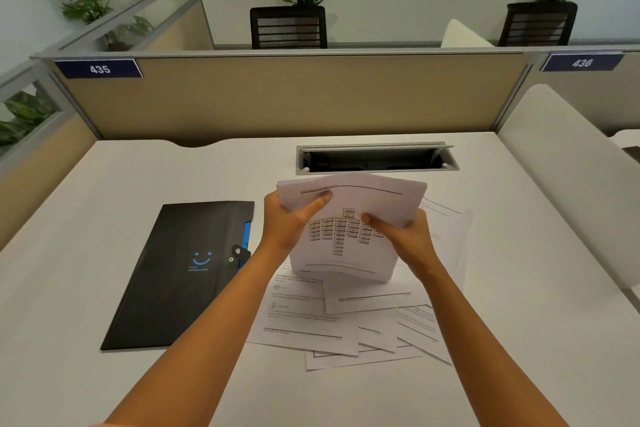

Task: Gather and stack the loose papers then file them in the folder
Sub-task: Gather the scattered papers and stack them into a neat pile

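Desk (104,218): white, wide; everything below is placed against the folder.
Partition (294,97): tan panel standing beyond the folder, along the desk's far edge, with blue tags reading 435 and 436.
Cable slot (377,159): grey-framed opening in the desk, beyond and right of the folder, lid raised.
Folder (180,270): black, closed, flat on the desk, a blue smile mark on its cover and a snap tab at its right edge; neither hand touches it.
Loose sheets (311,322): several printed pages fanned and overlapping flat on the desk just right of the folder, under and nearer than the hands.
Stack (346,236): a bundle of pages held upright to the right of the folder, lower edge resting on the loose sheets, top page showing a box chart.
Left hand (287,222): just right of the folder's snap tab, clasping the stack's left edge, thumb across the front page.
Right hand (405,236): farther right of the folder, clasping the stack's right edge, thumb on the front page.
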`<state>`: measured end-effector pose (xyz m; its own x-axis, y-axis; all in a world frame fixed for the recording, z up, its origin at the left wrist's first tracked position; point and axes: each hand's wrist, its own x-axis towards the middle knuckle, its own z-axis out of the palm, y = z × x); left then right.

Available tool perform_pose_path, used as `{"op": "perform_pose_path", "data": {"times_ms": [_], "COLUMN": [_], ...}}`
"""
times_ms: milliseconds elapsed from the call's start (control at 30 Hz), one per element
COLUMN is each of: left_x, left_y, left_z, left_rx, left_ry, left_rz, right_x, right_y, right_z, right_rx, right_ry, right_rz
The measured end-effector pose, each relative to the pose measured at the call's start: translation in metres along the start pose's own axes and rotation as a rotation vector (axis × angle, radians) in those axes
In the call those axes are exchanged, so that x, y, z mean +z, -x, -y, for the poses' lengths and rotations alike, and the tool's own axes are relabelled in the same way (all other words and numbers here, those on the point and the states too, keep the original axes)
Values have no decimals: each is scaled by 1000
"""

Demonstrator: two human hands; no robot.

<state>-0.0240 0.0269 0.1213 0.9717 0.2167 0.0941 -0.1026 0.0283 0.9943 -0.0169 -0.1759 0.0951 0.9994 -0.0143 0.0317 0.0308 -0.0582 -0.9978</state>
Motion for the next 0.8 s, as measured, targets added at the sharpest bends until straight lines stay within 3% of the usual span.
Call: {"op": "perform_pose_path", "data": {"times_ms": [800], "left_x": [1], "left_y": [20], "left_z": [16], "left_rx": [-67], "left_ry": [63], "left_rz": [-23], "right_x": [-2], "right_y": [9], "right_z": [-26], "right_rx": [60], "right_ry": [-38], "right_rz": [58]}}
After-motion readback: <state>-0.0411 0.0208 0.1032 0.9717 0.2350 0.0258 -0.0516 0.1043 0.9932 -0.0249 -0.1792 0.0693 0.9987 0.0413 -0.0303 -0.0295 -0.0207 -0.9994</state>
